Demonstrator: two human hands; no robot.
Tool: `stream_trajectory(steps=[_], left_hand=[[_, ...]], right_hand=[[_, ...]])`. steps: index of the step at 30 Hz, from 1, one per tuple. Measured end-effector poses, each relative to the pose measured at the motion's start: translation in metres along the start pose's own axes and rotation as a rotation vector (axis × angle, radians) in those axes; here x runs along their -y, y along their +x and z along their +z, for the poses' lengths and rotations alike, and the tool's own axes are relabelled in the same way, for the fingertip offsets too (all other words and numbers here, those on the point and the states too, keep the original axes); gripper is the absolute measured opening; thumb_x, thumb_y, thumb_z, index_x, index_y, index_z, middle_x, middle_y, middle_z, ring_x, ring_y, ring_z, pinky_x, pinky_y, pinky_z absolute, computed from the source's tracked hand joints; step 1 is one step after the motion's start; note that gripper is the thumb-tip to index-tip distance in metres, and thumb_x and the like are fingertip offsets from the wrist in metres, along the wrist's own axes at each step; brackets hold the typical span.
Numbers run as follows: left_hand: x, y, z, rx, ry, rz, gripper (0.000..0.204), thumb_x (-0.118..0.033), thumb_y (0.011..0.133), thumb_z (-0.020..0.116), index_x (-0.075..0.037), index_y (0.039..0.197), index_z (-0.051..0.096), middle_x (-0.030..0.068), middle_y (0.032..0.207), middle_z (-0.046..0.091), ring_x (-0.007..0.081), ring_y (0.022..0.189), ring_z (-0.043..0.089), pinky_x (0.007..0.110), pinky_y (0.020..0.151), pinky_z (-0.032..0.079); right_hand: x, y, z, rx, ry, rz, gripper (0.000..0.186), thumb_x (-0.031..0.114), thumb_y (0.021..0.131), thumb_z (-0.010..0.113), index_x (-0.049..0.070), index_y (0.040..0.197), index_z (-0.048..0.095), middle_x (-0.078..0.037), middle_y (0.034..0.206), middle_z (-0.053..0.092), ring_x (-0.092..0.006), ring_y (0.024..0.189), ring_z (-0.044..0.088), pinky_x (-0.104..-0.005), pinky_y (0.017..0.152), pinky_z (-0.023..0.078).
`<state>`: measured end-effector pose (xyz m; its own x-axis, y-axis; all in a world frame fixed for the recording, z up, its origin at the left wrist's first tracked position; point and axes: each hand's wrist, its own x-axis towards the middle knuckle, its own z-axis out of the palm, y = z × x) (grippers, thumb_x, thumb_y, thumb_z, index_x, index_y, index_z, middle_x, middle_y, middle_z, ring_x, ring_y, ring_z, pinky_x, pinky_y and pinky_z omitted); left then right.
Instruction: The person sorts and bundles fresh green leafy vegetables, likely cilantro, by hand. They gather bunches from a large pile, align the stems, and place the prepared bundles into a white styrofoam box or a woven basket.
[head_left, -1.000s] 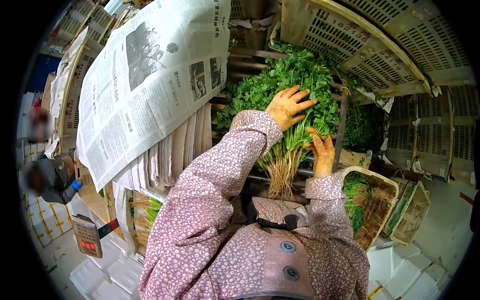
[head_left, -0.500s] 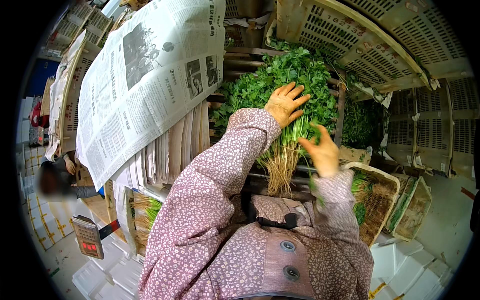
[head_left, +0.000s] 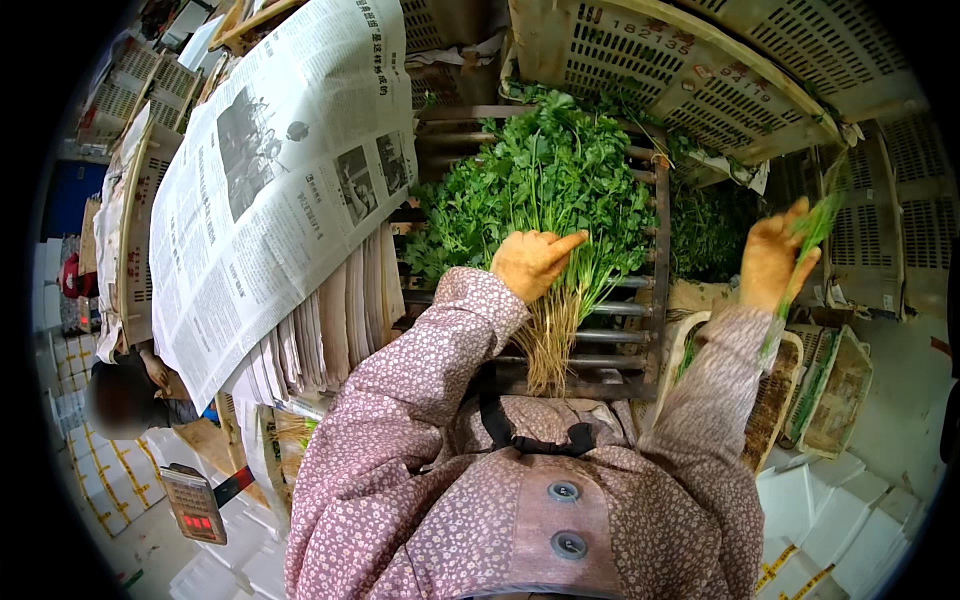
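A thick bunch of leafy coriander [head_left: 545,190] lies on a dark slatted metal rack [head_left: 657,280], leaves to the far side. Its tan roots [head_left: 550,345] point toward me. My left hand [head_left: 537,263] is closed at the stems just above the roots, its index finger reaching across them; the palm side is hidden. Out to the right, away from the rack, my right hand [head_left: 778,258] is raised and grips a thin green sprig [head_left: 822,218], which is smeared by motion.
A stack of newspaper [head_left: 280,190] stands left of the rack. Plastic crates [head_left: 690,80] rise at the back, and more greens [head_left: 712,235] lie right of the rack. A crate [head_left: 770,405] sits by my right forearm. A lit digital display [head_left: 195,505] and another person [head_left: 125,395] are at left.
My right hand has swung from the bunch out to the right with a green sprig. My left hand has gone from spread over the leaves to curled at the stems.
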<state>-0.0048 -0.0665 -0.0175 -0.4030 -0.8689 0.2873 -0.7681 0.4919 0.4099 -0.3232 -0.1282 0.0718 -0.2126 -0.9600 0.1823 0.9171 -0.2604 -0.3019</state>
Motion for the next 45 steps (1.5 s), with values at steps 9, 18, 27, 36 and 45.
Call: stream_trajectory(steps=[9,18,27,36,45], left_hand=[[0.001,-0.002,-0.008,-0.002,-0.561,-0.456,0.042,-0.008,0.09,0.056,-0.023,0.129,0.056,0.0057,0.092,0.068,0.016,0.08,0.065,0.029,0.077,0.053],[0.003,0.039,-0.034,0.434,-0.337,-0.629,0.032,-0.025,0.094,0.053,-0.034,0.124,0.06,0.0035,0.081,0.068,0.0141,0.058,0.059,0.029,0.058,0.051],[0.024,0.003,-0.018,0.216,-0.652,-0.722,0.041,-0.011,0.094,0.053,-0.028,0.13,0.056,-0.002,0.084,0.068,0.0043,0.056,0.046,0.02,0.058,0.047],[0.034,0.004,-0.014,0.21,-0.829,-0.663,0.045,-0.01,0.094,0.051,-0.032,0.134,0.052,0.0002,0.101,0.07,0.0051,0.06,0.049,0.022,0.062,0.049],[0.031,0.009,-0.023,0.329,-0.682,-0.744,0.042,-0.014,0.094,0.055,-0.027,0.134,0.052,0.0006,0.087,0.069,0.0057,0.061,0.052,0.023,0.062,0.049]], right_hand=[[-0.133,-0.1,-0.011,0.623,-2.184,0.324,0.021,0.018,0.083,0.068,0.01,0.101,0.062,-0.003,0.083,0.063,-0.0121,0.063,0.056,-0.0261,0.057,0.051],[-0.102,-0.136,0.009,0.528,-1.358,0.842,0.02,0.029,0.083,0.068,0.014,0.096,0.065,0.003,0.08,0.064,-0.0125,0.069,0.059,-0.028,0.073,0.051],[-0.134,-0.136,-0.022,0.891,-1.931,0.491,0.01,0.016,0.085,0.063,0.007,0.083,0.059,-0.005,0.073,0.06,-0.0151,0.063,0.058,-0.0298,0.054,0.053],[-0.171,-0.082,0.018,0.352,-1.979,0.572,0.043,0.034,0.083,0.066,0.009,0.117,0.056,-0.005,0.073,0.062,-0.0176,0.067,0.062,-0.033,0.063,0.05],[-0.117,-0.142,0.0,0.259,-1.896,0.5,0.017,0.019,0.087,0.063,0.005,0.097,0.063,-0.006,0.086,0.066,-0.0166,0.07,0.062,-0.0288,0.063,0.052]])
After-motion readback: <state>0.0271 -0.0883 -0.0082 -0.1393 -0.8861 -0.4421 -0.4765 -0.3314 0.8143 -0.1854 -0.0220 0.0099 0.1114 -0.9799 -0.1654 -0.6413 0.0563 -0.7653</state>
